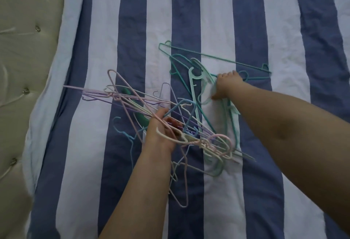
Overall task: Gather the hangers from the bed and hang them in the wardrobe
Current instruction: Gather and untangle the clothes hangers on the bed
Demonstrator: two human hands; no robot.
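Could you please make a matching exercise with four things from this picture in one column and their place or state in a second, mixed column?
Things:
1. left hand
2. right hand
3. teal hangers
4. headboard

Place or state:
A. beige and tufted, at the left edge
B. grips a tangled bundle of pastel hangers
C. lie on the striped cover, farthest from the camera
D. reaches onto the teal hangers

Pairs: 1-B, 2-D, 3-C, 4-A

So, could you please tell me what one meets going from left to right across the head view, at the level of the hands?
Padded headboard → pink and pastel hanger bundle → left hand gripping that bundle → right hand on the teal hangers → striped bedsheet.
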